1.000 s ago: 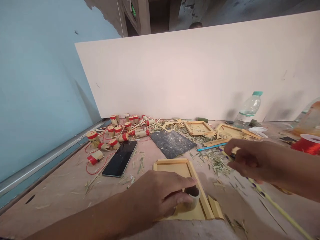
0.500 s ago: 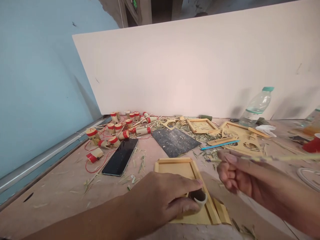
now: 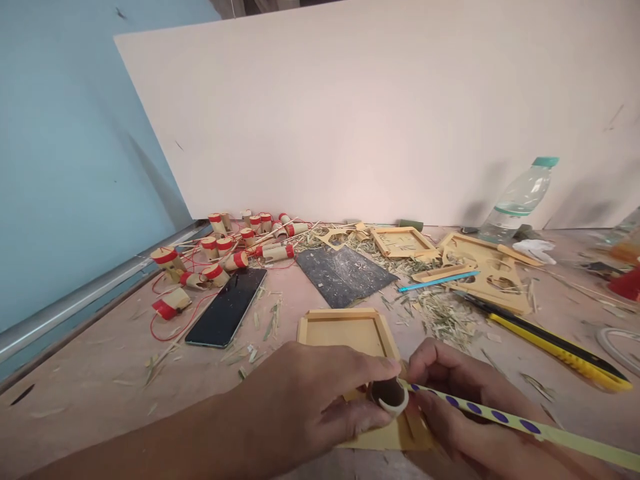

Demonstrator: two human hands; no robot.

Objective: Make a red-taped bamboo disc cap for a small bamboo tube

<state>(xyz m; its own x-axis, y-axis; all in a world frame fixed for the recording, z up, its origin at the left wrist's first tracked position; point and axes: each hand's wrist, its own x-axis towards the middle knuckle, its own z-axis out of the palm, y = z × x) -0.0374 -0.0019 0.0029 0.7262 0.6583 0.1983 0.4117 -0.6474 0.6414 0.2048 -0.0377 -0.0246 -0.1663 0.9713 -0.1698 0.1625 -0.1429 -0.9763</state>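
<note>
My left hand (image 3: 313, 397) pinches a short bamboo tube (image 3: 391, 399) between thumb and fingers, its hollow end turned up towards me. In my right hand (image 3: 465, 400) is a long pale yellow strip (image 3: 500, 417) with purple dots; its tip meets the right side of the tube. The strip trails off to the right edge of the view. Beneath both hands lies a shallow yellow card tray (image 3: 345, 330) with raised edges, partly covered by my left hand.
Several bamboo tubes with red bands (image 3: 215, 273) and red cords lie behind a black phone (image 3: 227, 308). Dark sandpaper (image 3: 345, 277), a blue stick (image 3: 440, 281), bamboo shavings (image 3: 445, 320) and a yellow utility knife (image 3: 555, 347) are farther back. A tilted water bottle (image 3: 523, 200) stands by the white board (image 3: 350, 120).
My right hand has come down and left, bringing the strip's tip to the tube. The utility knife now shows. My left hand keeps the tube; the view has tilted slightly down.
</note>
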